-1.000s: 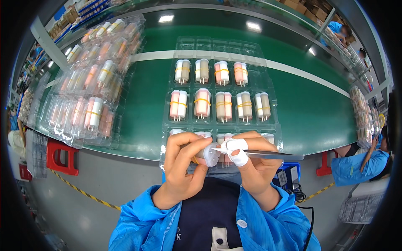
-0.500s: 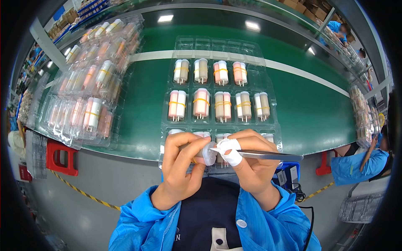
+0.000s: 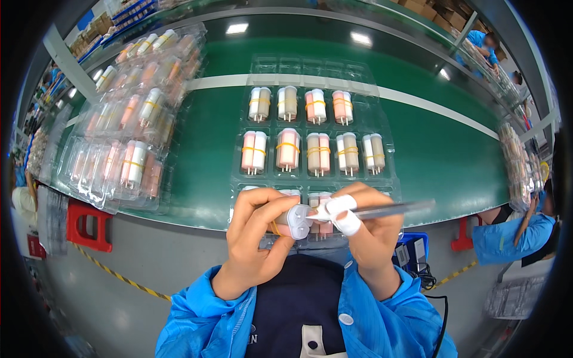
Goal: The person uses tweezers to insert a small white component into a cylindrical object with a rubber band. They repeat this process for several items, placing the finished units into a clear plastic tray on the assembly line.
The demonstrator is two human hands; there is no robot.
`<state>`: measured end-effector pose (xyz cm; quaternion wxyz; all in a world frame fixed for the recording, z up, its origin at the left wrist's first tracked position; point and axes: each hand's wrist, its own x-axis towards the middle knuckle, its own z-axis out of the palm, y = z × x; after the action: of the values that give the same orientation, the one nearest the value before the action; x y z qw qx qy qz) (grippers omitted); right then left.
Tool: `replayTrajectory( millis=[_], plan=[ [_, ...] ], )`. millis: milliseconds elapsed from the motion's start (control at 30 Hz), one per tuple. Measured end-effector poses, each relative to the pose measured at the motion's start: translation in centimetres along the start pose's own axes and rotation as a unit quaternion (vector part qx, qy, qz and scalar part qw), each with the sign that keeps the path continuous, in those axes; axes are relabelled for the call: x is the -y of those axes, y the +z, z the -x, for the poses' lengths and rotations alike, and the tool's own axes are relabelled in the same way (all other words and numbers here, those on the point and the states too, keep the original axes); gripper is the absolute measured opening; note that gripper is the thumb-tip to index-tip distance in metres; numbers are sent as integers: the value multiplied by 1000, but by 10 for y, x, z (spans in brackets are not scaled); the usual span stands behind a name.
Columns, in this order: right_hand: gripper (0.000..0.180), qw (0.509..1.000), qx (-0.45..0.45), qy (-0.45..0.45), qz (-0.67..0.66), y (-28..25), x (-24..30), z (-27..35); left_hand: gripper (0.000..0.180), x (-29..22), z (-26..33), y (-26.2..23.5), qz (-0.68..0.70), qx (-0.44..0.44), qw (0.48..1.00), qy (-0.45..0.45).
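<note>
My left hand [image 3: 255,238] grips a small pink and white cylinder pair bound by a yellow band [image 3: 288,222], held close over the table's near edge. My right hand [image 3: 370,230], with white tape on the thumb and forefinger, holds metal tweezers [image 3: 382,210] whose tip meets the end of that piece. Just beyond the hands lies a clear plastic tray [image 3: 385,134] with rows of the same banded pink and white pairs [image 3: 288,149], each in its own pocket. The hands hide most of the tray's nearest row.
A stack of clear trays full of similar pieces [image 3: 128,128] sits at the left on the green table [image 3: 441,155]. More trays [image 3: 519,167] line the right edge. A person in blue [image 3: 513,235] works at the right. Red brackets [image 3: 86,224] hang below the table's edge.
The hands have held nearly still. The tweezers have shifted slightly at the end of the piece.
</note>
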<state>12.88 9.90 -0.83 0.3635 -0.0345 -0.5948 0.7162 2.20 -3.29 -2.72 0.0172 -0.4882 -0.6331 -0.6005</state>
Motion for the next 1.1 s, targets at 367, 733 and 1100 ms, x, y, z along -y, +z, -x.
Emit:
replayTrajectory(
  millis=[367, 733, 1100],
  plan=[
    [15, 993, -5, -33, 116, 1, 2, 2, 48, 9, 6, 2, 172, 48, 982, -61],
    [17, 979, 12, -118, 164, -6, 2, -2, 46, 9, 7, 3, 183, 46, 981, -37],
    [17, 984, 8, -91, 150, -6, 2, 1, 46, 9, 6, 3, 157, 40, 986, -28]
  ],
)
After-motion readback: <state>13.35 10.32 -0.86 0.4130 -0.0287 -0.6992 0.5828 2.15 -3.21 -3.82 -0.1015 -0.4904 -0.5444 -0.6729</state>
